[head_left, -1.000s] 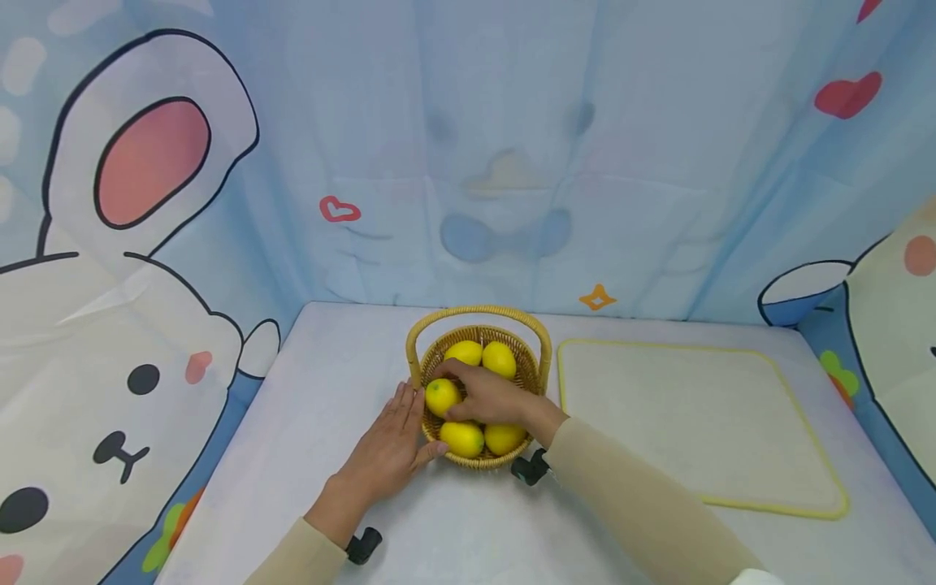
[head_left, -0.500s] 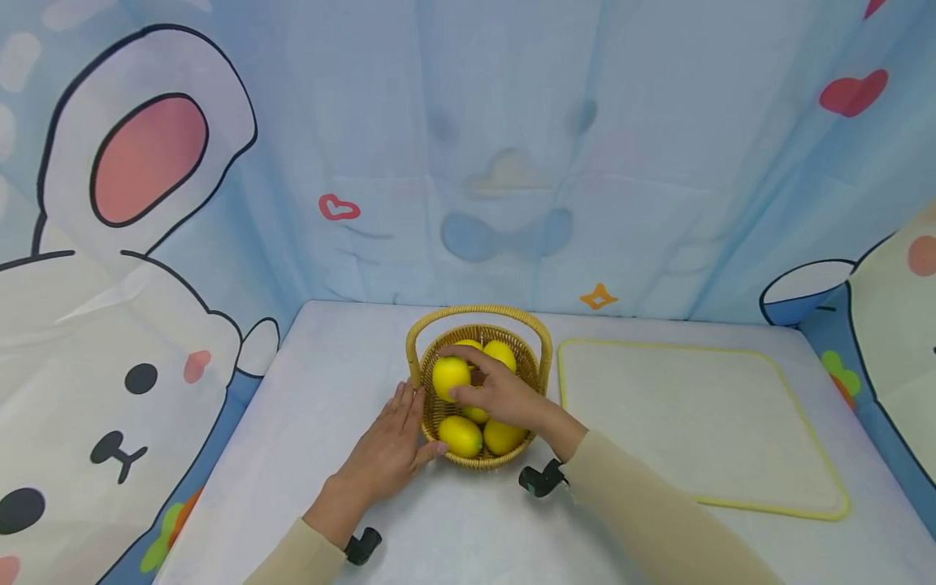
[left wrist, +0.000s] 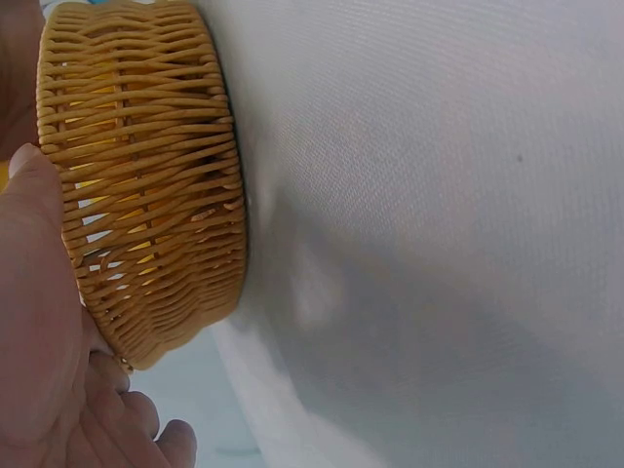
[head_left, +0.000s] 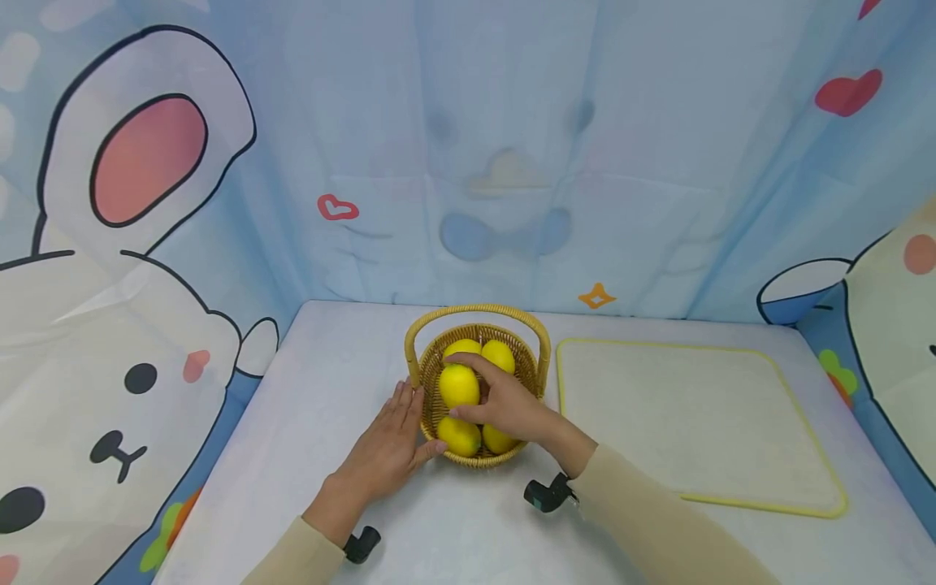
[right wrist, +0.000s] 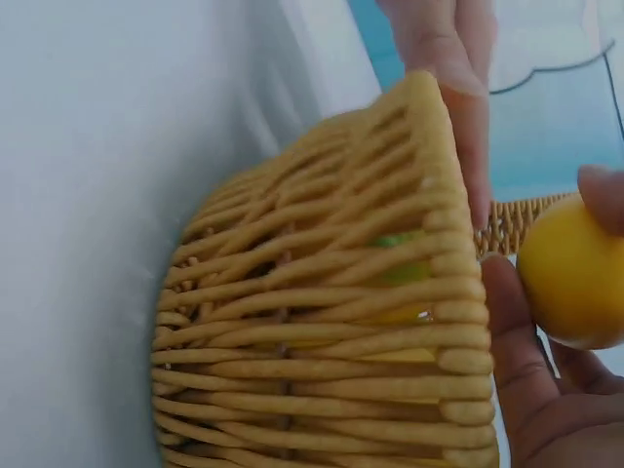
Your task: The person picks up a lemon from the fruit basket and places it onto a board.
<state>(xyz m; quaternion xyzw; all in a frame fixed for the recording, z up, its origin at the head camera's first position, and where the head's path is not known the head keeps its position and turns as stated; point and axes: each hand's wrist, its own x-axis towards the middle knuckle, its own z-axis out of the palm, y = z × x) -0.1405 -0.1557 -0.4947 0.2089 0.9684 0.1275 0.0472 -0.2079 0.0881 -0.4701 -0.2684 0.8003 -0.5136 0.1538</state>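
A wicker basket (head_left: 478, 463) with an arched handle stands on the white table, with several yellow lemons (head_left: 499, 357) inside. My right hand (head_left: 515, 406) reaches over the bowl of the basket and grips one lemon (head_left: 459, 385) between thumb and fingers. In the right wrist view that lemon (right wrist: 573, 278) sits level with the rim, fingers on both sides of it. Against the basket's left side lies my left hand (head_left: 383, 451), its fingers straight along the wall and its thumb at the rim. The left wrist view shows the woven wall (left wrist: 146, 175) beside this thumb.
A pale rectangular board (head_left: 695, 422) with a yellow edge lies flat to the right of the basket. Behind the table hangs a light blue cloth (head_left: 512, 122) printed with cartoon animals. The basket's handle (head_left: 475, 309) arches up at its far side.
My right hand has lifted the lemon from the basket's left side and brought it slightly right, above the others. The left hand stays in place on the basket.
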